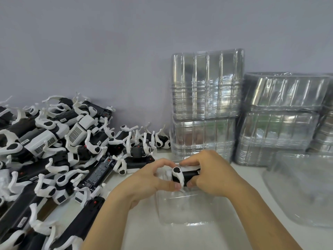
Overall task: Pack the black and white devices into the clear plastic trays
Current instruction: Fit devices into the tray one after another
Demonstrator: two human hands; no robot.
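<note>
Device (pixel 187 175) between both hands' fingers (pixel 191 184) (over tray (pixel 180 213))

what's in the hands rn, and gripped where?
One black and white device, held by both hands over a clear tray. Left hand pinches its white end; right hand grips the black body.

Both forearms reach forward from the lower edge of the view and converge at its middle. The left hand (pixel 147 179) has fingers curled, thumb stretched toward the right, its tip pressing inward. The right hand (pixel 212 172) (knuckles up, back facing the camera) curls its fingers downward in a closed grip, thumb tucked beneath.
</note>
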